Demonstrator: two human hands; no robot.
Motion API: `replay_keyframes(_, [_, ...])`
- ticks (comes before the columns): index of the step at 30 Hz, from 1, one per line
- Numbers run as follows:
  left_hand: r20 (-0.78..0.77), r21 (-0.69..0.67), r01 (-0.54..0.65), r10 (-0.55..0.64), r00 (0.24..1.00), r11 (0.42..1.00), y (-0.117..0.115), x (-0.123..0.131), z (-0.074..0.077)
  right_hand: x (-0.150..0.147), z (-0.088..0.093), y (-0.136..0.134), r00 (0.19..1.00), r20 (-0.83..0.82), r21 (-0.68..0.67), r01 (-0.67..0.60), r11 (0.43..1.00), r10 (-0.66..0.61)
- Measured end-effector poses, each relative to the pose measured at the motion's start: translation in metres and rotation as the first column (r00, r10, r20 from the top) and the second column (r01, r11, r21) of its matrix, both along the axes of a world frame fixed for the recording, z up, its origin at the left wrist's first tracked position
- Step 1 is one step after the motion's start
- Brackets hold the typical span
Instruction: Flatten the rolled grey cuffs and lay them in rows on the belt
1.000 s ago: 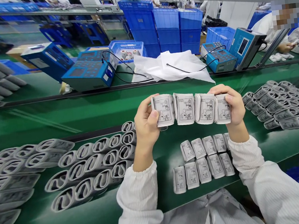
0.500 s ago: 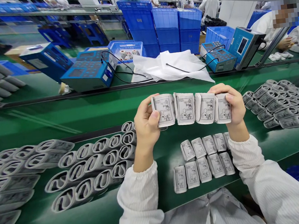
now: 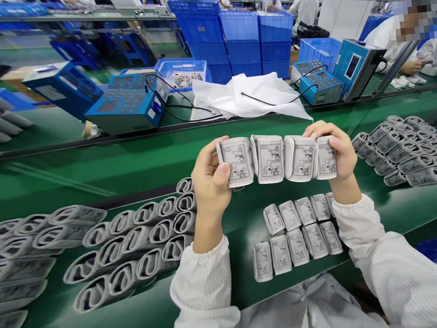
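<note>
Both hands are up above the green desk (image 3: 85,174), squeezing a row of four rolled cuffs (image 3: 277,158) between them. The left hand (image 3: 210,178) is clamped on the left end with its thumb across the front, and the right hand (image 3: 338,153) is clamped on the right end. Each cuff is a soft pale-grey roll with black line drawings of a seated figure on its face; the small print is too fine to read. Directly under the hands, ten flat cuffs (image 3: 295,237) lie in two rows of five. Left of the left hand, open grey loops (image 3: 132,242) lie in rows; right of the right hand sits another cluster (image 3: 407,155). Beyond the hands are a crumpled white sheet (image 3: 250,94) and a blue machine (image 3: 125,103).
</note>
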State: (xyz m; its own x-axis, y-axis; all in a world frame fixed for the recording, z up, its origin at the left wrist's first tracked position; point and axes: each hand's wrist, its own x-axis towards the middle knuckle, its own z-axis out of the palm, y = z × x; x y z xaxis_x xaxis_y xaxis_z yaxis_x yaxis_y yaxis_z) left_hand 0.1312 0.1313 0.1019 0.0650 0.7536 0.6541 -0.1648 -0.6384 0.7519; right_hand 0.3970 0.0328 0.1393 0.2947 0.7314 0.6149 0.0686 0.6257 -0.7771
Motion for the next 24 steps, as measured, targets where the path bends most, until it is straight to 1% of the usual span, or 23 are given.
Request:
replay_keyframes(3, [0.005,-0.001,0.005,-0.005,1.000,1.000,-0.0003,-0.0001,-0.0001,0.0004,-0.0007,0.0001,1.000,-0.002,-0.002,0.013,1.000,-0.013])
replay_keyframes(8, [0.010,-0.009,0.023,-0.023,1.000,1.000,-0.0005,-0.0015,-0.0007,0.0010,-0.0020,-0.0001,0.999,-0.003,0.037,-0.037,0.999,0.037])
replay_keyframes(13, [-0.006,-0.005,0.029,-0.029,1.000,1.000,-0.0012,-0.0026,-0.0007,-0.0008,-0.0008,-0.0022,1.000,0.012,0.036,-0.006,0.999,0.006])
replay_keyframes(19, [0.001,0.012,0.054,-0.054,0.999,0.998,-0.0034,-0.0010,-0.0016,-0.0021,0.0014,-0.0044,1.000,-0.006,0.069,-0.030,0.997,0.031])
replay_keyframes(24, [-0.024,-0.016,0.043,-0.044,0.999,0.999,-0.0035,-0.0021,-0.0043,-0.0006,0.0007,-0.0053,1.000,-0.001,0.045,0.010,0.999,-0.010])
